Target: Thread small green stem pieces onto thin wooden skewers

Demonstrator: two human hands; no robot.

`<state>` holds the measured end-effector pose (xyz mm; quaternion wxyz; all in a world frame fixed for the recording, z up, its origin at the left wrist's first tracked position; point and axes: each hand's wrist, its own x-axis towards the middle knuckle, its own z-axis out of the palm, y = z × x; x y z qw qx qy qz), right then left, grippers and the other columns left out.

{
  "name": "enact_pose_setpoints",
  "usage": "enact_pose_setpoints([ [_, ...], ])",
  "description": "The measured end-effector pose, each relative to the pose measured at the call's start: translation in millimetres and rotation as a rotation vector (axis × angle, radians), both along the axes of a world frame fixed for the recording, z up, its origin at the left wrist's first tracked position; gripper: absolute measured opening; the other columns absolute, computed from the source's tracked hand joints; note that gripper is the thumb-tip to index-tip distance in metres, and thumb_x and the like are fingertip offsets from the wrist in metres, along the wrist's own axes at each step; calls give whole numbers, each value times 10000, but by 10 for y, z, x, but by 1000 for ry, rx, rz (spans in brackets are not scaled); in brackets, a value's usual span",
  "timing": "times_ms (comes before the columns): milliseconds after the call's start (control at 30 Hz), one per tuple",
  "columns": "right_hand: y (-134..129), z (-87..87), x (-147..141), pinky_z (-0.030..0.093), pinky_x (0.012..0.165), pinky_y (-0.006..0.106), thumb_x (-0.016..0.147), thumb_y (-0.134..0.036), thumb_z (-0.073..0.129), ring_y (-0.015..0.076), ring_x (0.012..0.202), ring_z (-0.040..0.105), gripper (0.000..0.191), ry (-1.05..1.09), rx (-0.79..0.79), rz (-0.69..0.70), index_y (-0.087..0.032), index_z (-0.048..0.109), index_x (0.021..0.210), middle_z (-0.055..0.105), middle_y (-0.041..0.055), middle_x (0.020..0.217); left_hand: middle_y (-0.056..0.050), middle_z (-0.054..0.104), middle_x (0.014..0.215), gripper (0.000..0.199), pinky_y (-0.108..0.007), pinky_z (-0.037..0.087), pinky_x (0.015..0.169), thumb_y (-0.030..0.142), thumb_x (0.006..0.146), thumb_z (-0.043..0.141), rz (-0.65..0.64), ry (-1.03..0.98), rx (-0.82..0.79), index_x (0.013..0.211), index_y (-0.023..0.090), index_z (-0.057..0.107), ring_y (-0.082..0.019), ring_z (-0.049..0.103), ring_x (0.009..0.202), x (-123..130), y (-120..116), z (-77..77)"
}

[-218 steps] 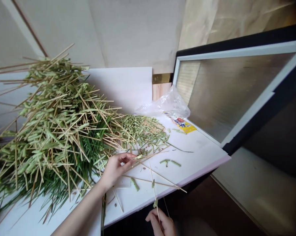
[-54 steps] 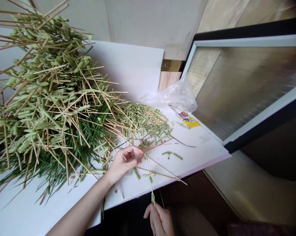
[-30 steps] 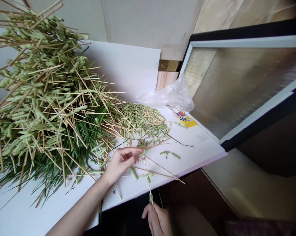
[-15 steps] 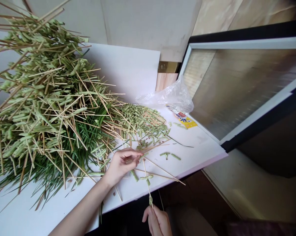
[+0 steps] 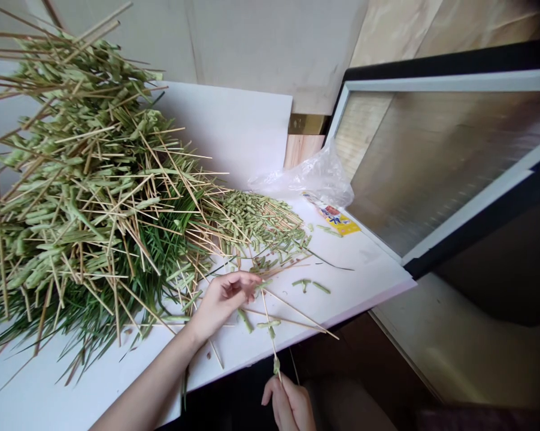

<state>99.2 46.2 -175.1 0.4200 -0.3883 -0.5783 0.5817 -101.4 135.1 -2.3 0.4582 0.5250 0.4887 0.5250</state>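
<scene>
My left hand (image 5: 223, 302) pinches near a thin tan stalk (image 5: 270, 329), its fingertips by a small green leaf piece (image 5: 263, 285). My right hand (image 5: 288, 404), at the bottom edge, grips the stalk's lower end, and green scraps cling along it. A large heap of tan ribs with green leaf pieces and dark blades (image 5: 90, 203) lies left of my left hand. Nearer the middle is a smaller pile of cut green pieces (image 5: 261, 224). Loose scraps (image 5: 306, 282) and long sticks (image 5: 292, 314) lie on the white board (image 5: 364, 269) beside my hands.
A crumpled clear plastic bag (image 5: 301, 179) and a yellow printed packet (image 5: 333, 221) sit at the board's far end. A glass panel in a dark frame (image 5: 431, 167) stands to the right. The board's front edge drops to a dark floor.
Over the last second my hands have barely moved. Compared with the earliest frame, the view has tilted and the heap sits higher, while the stalk's green scraps lie closer to my right hand.
</scene>
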Motion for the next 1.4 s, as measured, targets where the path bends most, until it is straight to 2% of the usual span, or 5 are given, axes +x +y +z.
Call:
enact_pose_setpoints([
  [300, 18, -33, 14, 101, 359, 258, 1044, -483, 369, 61, 345, 194, 544, -57, 81, -37, -187, 630, 671, 221, -102, 421, -10, 679, 642, 298, -220, 481, 584, 409, 775, 833, 38, -66, -109, 759, 135, 716, -106, 575, 579, 16, 50, -27],
  [833, 8, -42, -4, 74, 349, 261, 1015, -603, 316, 64, 314, 169, 597, -74, 17, -18, -211, 566, 640, 197, -111, 381, 4, 639, 595, 320, -231, 450, 556, 417, 767, 845, -95, -32, -113, 718, 130, 712, -99, 551, 539, 16, -10, 61],
  [1067, 2, 77, 20, 29, 365, 278, 1008, -610, 358, 52, 307, 118, 570, 48, -52, 9, -205, 554, 659, 192, -128, 387, -7, 657, 657, 340, -208, 434, 543, 447, 751, 847, -379, 12, -255, 748, 133, 716, -92, 549, 552, 80, -21, -75],
  [1233, 36, 198, 23, 45, 400, 277, 999, -619, 391, 60, 370, 156, 570, 16, -108, -33, -193, 575, 667, 203, -117, 447, -34, 689, 769, 324, -230, 495, 605, 468, 845, 756, -323, 114, -161, 865, 145, 762, -122, 580, 651, 93, -19, -95],
  [1400, 65, 29, -38, 23, 367, 290, 1002, -601, 368, 65, 321, 121, 580, 22, 1, -76, -211, 569, 622, 182, -114, 390, -44, 687, 795, 373, -248, 526, 610, 506, 913, 661, -235, 137, -182, 947, 141, 735, -132, 598, 649, 34, 10, 85],
])
